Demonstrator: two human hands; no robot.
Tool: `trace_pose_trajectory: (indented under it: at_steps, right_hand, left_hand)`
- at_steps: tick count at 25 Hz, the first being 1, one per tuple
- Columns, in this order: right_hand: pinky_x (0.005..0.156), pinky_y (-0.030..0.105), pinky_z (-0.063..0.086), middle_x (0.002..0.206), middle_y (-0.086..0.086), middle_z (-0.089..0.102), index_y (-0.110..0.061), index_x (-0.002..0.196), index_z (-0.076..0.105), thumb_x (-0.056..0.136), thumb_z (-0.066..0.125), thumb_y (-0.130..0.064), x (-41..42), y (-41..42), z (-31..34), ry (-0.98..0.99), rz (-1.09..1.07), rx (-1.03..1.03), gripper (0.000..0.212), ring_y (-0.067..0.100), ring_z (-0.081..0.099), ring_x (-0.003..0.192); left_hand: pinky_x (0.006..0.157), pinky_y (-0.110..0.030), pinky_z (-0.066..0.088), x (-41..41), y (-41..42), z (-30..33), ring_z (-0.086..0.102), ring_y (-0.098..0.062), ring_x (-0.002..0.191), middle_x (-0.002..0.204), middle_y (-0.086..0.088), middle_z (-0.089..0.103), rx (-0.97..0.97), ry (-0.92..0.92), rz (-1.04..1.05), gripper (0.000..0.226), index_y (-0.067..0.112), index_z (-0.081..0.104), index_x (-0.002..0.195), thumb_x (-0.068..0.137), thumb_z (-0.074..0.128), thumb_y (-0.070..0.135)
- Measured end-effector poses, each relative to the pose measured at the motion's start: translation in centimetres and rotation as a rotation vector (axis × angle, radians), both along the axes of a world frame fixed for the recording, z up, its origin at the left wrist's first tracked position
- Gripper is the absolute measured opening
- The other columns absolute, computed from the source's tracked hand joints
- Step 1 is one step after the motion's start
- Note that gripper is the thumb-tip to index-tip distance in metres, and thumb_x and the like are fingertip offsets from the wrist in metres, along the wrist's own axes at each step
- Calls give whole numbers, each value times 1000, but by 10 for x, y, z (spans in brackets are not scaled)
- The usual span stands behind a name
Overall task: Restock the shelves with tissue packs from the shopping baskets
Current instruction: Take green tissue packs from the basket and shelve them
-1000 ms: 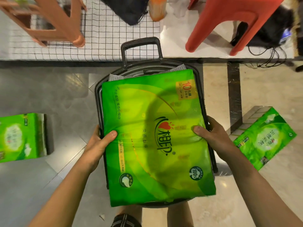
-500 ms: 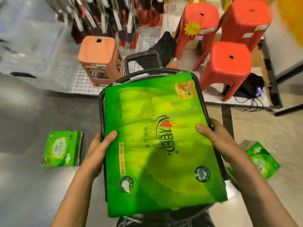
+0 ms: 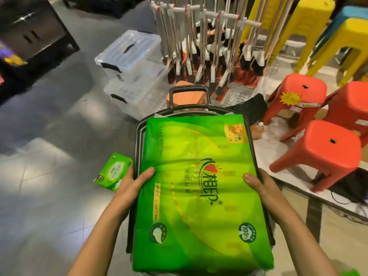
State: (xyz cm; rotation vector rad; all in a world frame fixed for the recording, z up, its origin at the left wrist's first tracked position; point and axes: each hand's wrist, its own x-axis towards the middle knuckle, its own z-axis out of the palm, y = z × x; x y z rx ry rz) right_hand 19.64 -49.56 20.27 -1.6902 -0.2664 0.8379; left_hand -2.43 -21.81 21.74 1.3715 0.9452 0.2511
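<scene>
The large green tissue pack (image 3: pixel 199 188) lies flat on top of the dark shopping basket (image 3: pixel 137 156), covering almost all of its opening. Its long axis runs straight away from the person, from just in front of the body toward the basket's upright handle (image 3: pixel 188 90) at the far end.

The 2 hands sit on opposite long edges, at about the middle of the pack's length. The left hand (image 3: pixel 131 182) clasps the left edge, thumb pressed on the top face and fingers curled out of sight beneath. The right hand (image 3: pixel 260 186) mirrors it on the right edge, thumb on top, fingers hidden below. Both are closed on the pack, and neither is nearer to it than the other; the hold looks symmetrical across the short axis.

No shelf for tissue shows in this view, so the direction the pack must travel cannot be told. As a judgement, the grip at mid-length suits a level lift clear of the basket rim, with the pack's far end likely to sag a little because the wrap is soft. A smaller green pack (image 3: pixel 112 172) lies on the floor just left of the basket.
</scene>
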Motion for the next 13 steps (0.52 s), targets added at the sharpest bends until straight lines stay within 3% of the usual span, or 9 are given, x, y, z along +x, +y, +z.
trace_pose_trajectory:
  at_steps: [2,6,9,13]
  right_hand:
    - [84,36,54,111,-9,74,-23,130,57,53,74,-72,16,7,-4,16,90,1,92,10,72,99]
    - [88,41,55,114,-3,75,-21,132,56,45,78,-83,41,39,-3,33,357,6,109,17,73,101]
    - [84,39,56,113,-5,75,-22,134,53,53,76,-75,36,73,-1,31,560,17,100,16,73,100]
    - [94,51,54,119,-1,73,-23,131,55,48,77,-84,-12,135,5,0,912,17,105,22,71,105]
  left_hand:
    - [86,-36,56,-13,-15,2,71,-19,105,118,3,73,-20,20,98,121,23,53,135,33,83,80]
    - [69,-25,57,-47,-56,5,74,-15,95,110,4,75,17,67,316,115,23,57,127,31,79,84]
    - [67,-25,56,-88,-86,10,74,-16,93,112,0,74,31,94,516,108,18,56,129,42,79,78]
    - [67,-25,56,-156,-146,18,75,-15,89,106,-2,76,37,81,896,108,13,58,127,42,84,74]
